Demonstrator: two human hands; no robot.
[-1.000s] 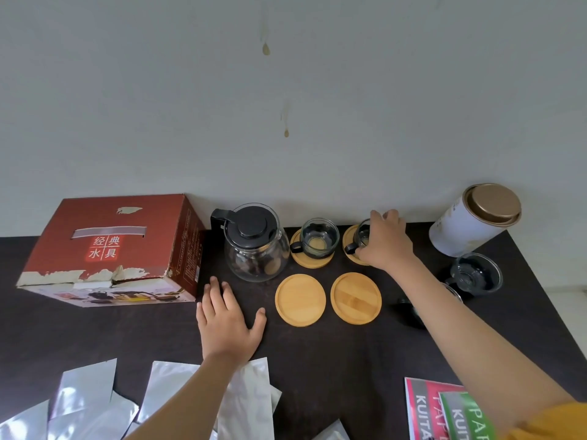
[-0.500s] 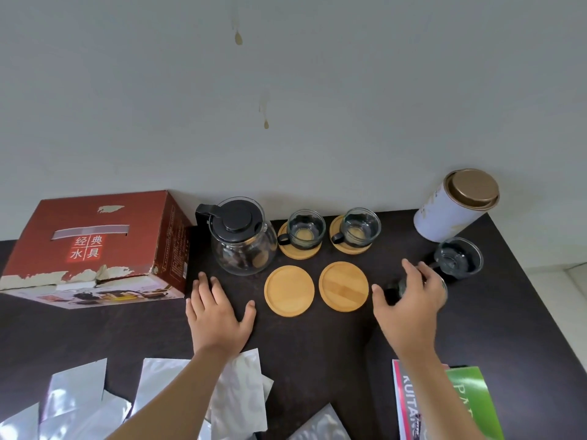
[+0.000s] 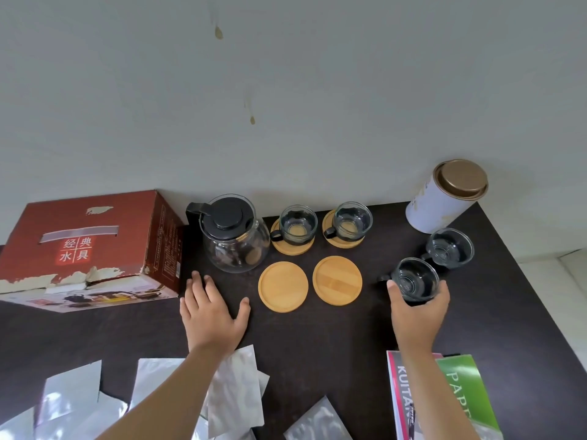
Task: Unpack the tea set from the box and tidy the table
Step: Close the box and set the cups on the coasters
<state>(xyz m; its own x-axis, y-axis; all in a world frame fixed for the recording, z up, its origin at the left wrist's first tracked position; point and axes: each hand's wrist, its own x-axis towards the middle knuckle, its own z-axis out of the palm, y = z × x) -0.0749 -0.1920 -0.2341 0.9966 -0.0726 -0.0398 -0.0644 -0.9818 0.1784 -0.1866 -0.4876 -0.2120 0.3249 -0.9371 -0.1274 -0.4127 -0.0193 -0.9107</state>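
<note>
Dark table (image 3: 317,338) against pale wall (image 3: 286,90), left hand (image 3: 211,308) flat, right hand (image 3: 416,312) gripping glass cup (image 3: 414,279)

Soft, even daylight, fairly bright; no hard shadows. The wall (image 3: 286,90) reads flat grey-white. The dark surface (image 3: 317,344) soaks up light, only faint shading under the left grip (image 3: 211,308). Mild glare on the foil packets (image 3: 235,389) just below that grip and on the cup (image 3: 413,281) in the right grip (image 3: 416,312). Wide-angle bend: the surface edges and the tin (image 3: 444,198) lean outward well up-right of the right grip. Slight softness overall, more at the bottom corners.
</note>
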